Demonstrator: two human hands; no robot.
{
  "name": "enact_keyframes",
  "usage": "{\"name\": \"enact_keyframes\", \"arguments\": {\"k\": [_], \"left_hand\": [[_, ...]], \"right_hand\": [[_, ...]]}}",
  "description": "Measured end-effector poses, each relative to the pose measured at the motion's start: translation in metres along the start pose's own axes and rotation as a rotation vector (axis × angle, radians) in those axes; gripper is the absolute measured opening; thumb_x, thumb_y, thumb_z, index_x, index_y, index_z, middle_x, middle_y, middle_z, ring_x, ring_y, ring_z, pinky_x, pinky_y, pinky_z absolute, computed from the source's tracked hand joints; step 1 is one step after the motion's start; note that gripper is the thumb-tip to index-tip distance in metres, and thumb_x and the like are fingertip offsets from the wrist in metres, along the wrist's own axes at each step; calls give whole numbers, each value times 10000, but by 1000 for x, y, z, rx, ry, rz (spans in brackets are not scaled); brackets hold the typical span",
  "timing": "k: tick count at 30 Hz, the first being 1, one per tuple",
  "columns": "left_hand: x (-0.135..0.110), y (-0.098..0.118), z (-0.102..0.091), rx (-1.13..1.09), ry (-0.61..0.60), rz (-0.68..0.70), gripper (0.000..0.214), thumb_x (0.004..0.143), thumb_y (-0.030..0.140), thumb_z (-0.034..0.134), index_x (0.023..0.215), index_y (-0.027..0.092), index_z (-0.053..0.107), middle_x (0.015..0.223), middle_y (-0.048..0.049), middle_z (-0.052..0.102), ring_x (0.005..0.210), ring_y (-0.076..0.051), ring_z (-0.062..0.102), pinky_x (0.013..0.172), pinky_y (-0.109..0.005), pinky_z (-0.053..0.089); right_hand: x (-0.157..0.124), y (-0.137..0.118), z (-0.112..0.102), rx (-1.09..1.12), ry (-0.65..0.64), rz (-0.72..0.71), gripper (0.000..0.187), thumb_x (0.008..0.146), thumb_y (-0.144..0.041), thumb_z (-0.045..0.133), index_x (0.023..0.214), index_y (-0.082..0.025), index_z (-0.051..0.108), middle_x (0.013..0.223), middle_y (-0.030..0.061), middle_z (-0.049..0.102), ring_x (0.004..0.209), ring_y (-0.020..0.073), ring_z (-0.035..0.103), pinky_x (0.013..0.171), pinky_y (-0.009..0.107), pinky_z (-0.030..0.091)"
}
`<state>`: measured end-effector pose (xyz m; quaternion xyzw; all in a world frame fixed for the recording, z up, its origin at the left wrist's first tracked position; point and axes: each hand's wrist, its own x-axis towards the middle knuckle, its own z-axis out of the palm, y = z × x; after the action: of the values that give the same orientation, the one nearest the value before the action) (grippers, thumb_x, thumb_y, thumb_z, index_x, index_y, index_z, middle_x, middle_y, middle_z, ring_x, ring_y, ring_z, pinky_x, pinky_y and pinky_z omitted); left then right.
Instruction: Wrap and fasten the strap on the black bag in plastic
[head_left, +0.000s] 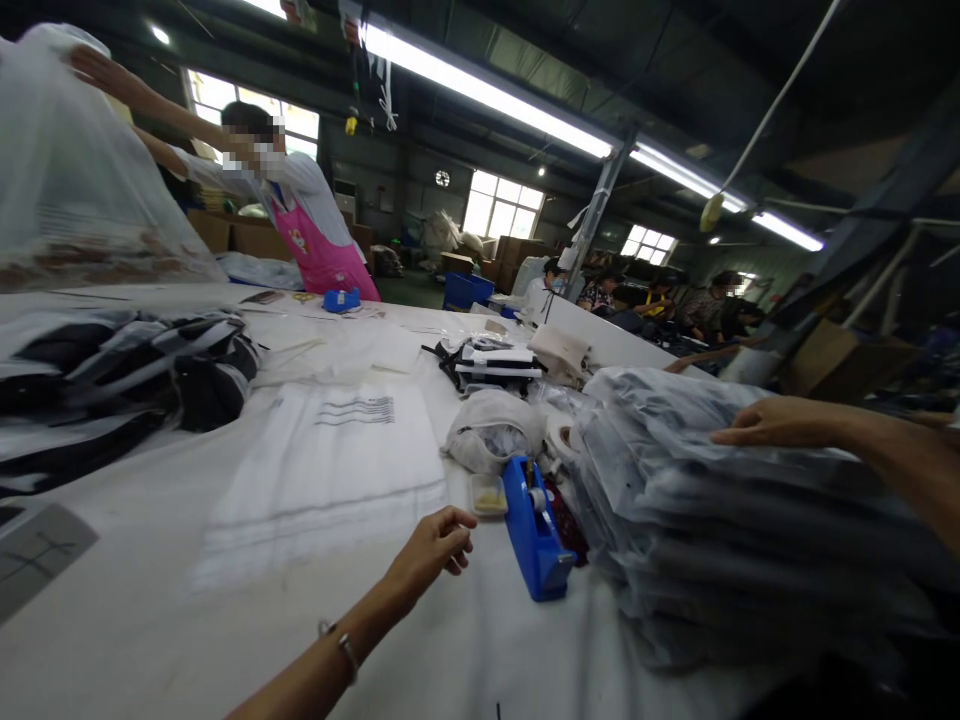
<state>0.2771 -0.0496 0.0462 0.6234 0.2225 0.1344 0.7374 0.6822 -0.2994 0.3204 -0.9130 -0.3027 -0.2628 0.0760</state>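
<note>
My left hand (pixel 436 542) is over the white-covered table, fingers loosely curled and a little apart, with nothing visible in it. Just right of it stands a blue tape dispenser (pixel 536 535). A small clear tray (pixel 488 497) with something yellowish inside lies beyond my fingertips. On the right, my right hand (pixel 772 420) rests on top of a tall stack of clear plastic bags (pixel 675 520) with dark contents. Its fingers stretch out over the upper bag; I see no firm grip. Left of centre, a flat white plastic bag (pixel 352 455) with printed wavy lines lies on the table.
Black and white bundles (pixel 187 370) lie at the left. A grey-white pouch (pixel 495 430), a tape roll (pixel 559 437) and strapped pieces (pixel 495 362) sit mid-table. Across it, a co-worker in a pink apron (pixel 322 245) lifts a large clear bag (pixel 75 170). More people sit behind.
</note>
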Motion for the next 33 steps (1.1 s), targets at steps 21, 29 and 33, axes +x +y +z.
{"name": "enact_keyframes", "arguments": {"k": [21, 29, 33], "left_hand": [[167, 159, 241, 192, -162, 213, 1040, 748, 756, 498, 1519, 156, 141, 1546, -171, 267, 1413, -304, 280, 1133, -387, 254], [132, 151, 320, 433, 10, 232, 987, 769, 738, 471, 1516, 168, 170, 1570, -148, 206, 1457, -361, 48, 1149, -558, 87], [130, 147, 316, 464, 6, 260, 967, 786, 740, 436, 1514, 164, 162, 1581, -154, 155, 1457, -358, 59, 1143, -573, 76]], "right_hand": [[-167, 44, 6, -189, 287, -448, 414, 953, -493, 386, 676, -214, 517, 684, 48, 555, 738, 206, 502, 736, 331, 328], [-187, 109, 29, -198, 548, -305, 427, 970, -412, 353, 601, -229, 468, 576, 48, 543, 624, 196, 483, 675, 327, 308], [-183, 109, 27, -191, 509, -271, 453, 964, -442, 334, 581, -234, 456, 561, 54, 544, 638, 193, 483, 683, 322, 298]]}}
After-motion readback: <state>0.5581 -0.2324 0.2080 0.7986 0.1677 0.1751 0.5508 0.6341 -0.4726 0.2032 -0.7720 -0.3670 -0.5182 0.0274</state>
